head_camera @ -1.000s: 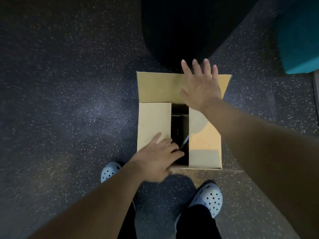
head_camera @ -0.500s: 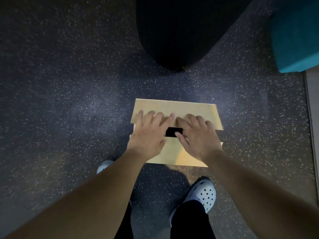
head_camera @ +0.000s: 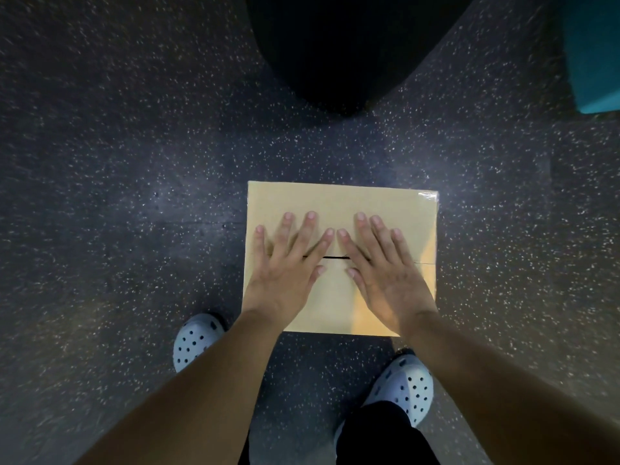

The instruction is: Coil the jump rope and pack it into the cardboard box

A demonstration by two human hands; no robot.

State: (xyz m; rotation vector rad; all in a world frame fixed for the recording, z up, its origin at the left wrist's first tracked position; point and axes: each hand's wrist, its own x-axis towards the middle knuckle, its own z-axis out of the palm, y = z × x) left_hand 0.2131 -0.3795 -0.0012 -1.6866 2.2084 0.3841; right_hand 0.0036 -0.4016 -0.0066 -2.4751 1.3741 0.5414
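The cardboard box (head_camera: 339, 203) sits on the speckled dark floor between my feet, its top flaps folded down flat with a thin dark seam across the middle. My left hand (head_camera: 288, 263) lies flat on the left part of the lid, fingers spread. My right hand (head_camera: 382, 266) presses flat on the right part, fingers spread, index fingertips almost touching. The jump rope is hidden inside the box.
My two light perforated clogs (head_camera: 196, 340) (head_camera: 402, 384) stand just in front of the box. A large black shape (head_camera: 345, 45) lies on the floor beyond it. A teal object (head_camera: 593, 52) sits at the far right edge.
The box was open with the rope visible inside. Both hands folded the flaps down, and now they rest flat on the closed lid with only a thin seam showing.
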